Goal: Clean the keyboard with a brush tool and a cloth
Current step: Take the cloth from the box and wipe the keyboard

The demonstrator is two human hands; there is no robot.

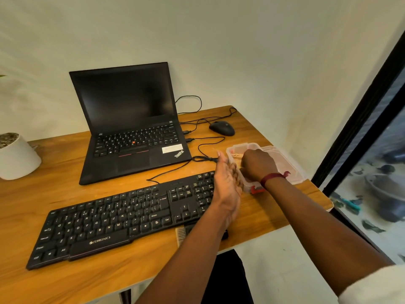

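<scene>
A black Zebronics keyboard (109, 224) lies slanted on the wooden table (43, 288). A brush (180, 234) with pale bristles lies at the keyboard's front edge, mostly hidden under my left forearm. A clear plastic box (291, 170) with a red latch stands right of the keyboard. My left hand (226, 183) is held flat, fingers straight, against the box's left side above the number pad. My right hand (257, 164) is inside the box, its fingers curled round a beige cloth (235, 155) that peeks out to its left.
An open black laptop (131, 119) stands behind the keyboard, with cables running to a black mouse (221, 127) at the back right. A white plant pot (17, 156) sits at the far left. The table's right edge is just beyond the box, beside a dark-framed window (355, 128).
</scene>
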